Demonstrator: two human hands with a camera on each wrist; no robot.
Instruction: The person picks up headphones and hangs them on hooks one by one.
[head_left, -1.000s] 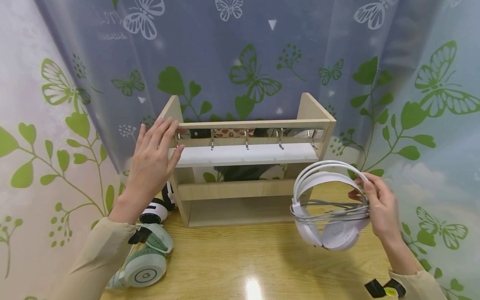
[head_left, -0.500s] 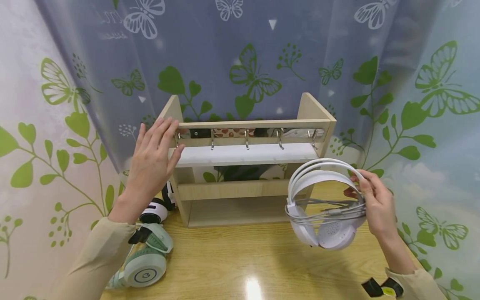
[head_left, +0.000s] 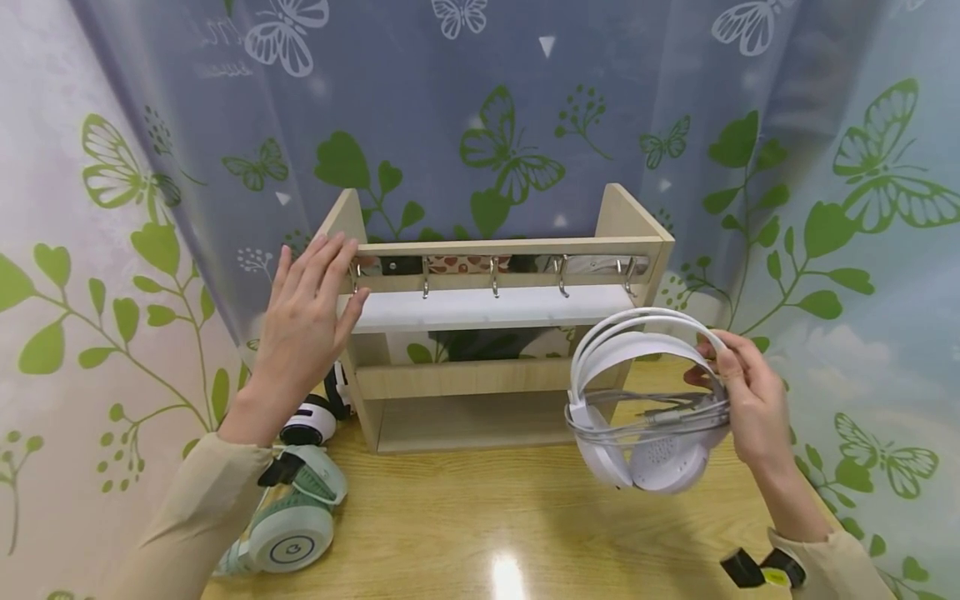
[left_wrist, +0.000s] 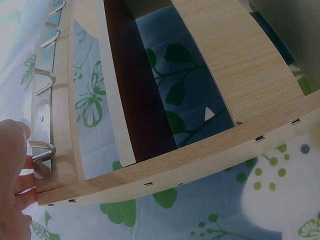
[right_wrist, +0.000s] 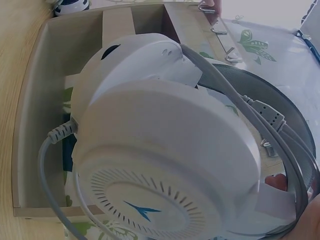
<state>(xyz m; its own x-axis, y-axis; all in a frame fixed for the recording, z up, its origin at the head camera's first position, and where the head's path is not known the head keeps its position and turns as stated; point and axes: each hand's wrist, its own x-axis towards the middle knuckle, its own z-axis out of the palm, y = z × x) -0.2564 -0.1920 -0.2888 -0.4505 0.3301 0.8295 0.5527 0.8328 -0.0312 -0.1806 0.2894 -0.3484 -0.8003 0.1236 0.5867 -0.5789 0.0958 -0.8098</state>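
The white headphones (head_left: 648, 400) hang in the air before the rack's right end, headband arching upward, cable wound around them; the right hand (head_left: 750, 408) pinches the band's right side. The hooks (head_left: 560, 276) lie up and left of them. The left hand (head_left: 303, 321) rests flat, fingers straight, against the wooden rack (head_left: 495, 250), far from the headphones

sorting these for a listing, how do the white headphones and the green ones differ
The white headphones are held in the air by the right hand, their grey cable wrapped around them; the mint-green headphones lie on the wooden table beside the rack, no cable visible. The green cup shows a power symbol; the white one has perforations. Both are over-ear.
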